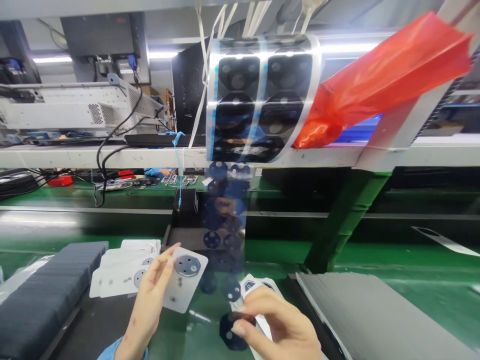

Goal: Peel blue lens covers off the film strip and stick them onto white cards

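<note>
My left hand (152, 292) pinches a white card (183, 285) by its edge, a grey disc (187, 265) stuck near its top, just left of the clear strip (225, 235) hanging from the roll (260, 97) overhead. My right hand (279, 325) grips a dark sticker (231, 332) between thumb and fingers at the strip's lower end. More white cards (120, 272) lie left of the strip, beside dark foam pads (45, 295).

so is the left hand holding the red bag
No, the left hand holds a white card with a grey disc, while the red bag hangs overhead.
</note>
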Tool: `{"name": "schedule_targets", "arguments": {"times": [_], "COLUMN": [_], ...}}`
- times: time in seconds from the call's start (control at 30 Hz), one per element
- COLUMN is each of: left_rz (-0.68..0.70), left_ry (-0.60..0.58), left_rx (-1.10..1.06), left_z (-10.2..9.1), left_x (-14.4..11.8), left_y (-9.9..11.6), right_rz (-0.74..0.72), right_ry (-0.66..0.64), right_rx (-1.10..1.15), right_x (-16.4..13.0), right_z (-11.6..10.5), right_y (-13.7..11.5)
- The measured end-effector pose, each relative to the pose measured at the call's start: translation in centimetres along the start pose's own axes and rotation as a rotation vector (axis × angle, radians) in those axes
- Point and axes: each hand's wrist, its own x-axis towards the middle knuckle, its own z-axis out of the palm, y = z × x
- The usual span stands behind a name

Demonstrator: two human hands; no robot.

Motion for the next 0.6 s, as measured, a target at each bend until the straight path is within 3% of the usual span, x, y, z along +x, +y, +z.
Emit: {"name": "schedule_targets", "arguments": {"times": [0.13,0.4,0.6], "left_rz": [-0.124,-0.159,-0.154], "left_ry": [-0.118,-0.183,-0.143], "left_rx": [-0.126,-0.066,-0.057], "left_z": [0.8,3.3,3.8], "left_x": [-1.9,-4.6,-6.0], "left_y": [-0.3,-0.6,0.0], "right_rz": [0.296,0.393,0.428], "right_ry": [0.042,0.09,0.11], "right_rx": [0.133,0.086,0.06], "right_x": [0.1,-0.1,0.2], "right_z": [0.6,2.5,2.7], "right_y": [0.4,0.2,0.3]}}
